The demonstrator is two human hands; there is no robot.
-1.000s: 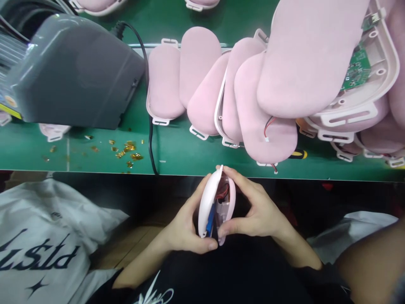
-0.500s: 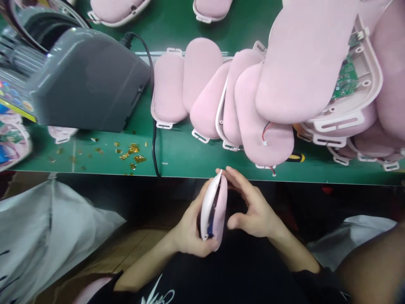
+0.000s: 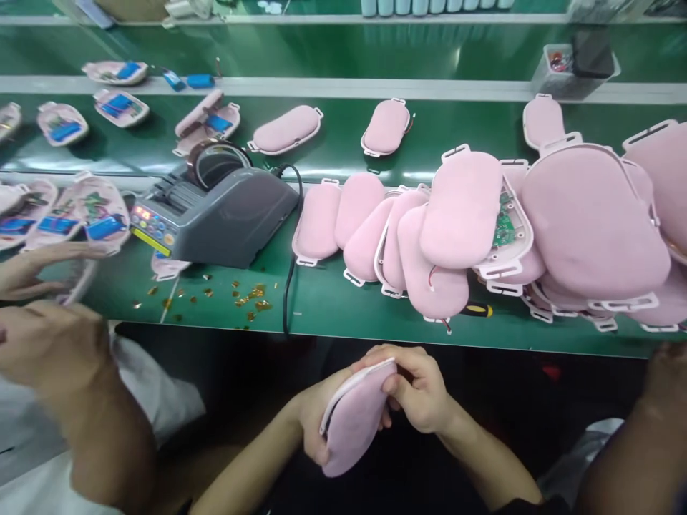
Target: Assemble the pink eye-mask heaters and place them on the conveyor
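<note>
Between my hands, below the bench edge, is a pink padded oval case (image 3: pixel 361 423) with a white rim. A dark gap shows between its two halves along the lower left. My left hand (image 3: pixel 316 416) is closed around its left side, thumb on the pink face. With thumb and fingers, my right hand (image 3: pixel 421 386) pinches the case's upper right end. On the bench beyond my hands lie overlapping pink cases (image 3: pixel 434 261), one with red and black wires. An open white shell with a green circuit board (image 3: pixel 504 225) shows beneath another pink cover.
A grey tape dispenser (image 3: pixel 236 218) stands left, its black cord (image 3: pixel 293 279) hanging over the edge near gold scraps (image 3: pixel 257 293). Another person's hands (image 3: pixel 48 315) work at far left by open shells with blue batteries. A yellow-black handle (image 3: pixel 477 310) lies near the pile.
My right hand has closed onto the upper end of the case, which has turned to show its pink face. The view has tilted up, revealing more bench and a neighbour's hands.
</note>
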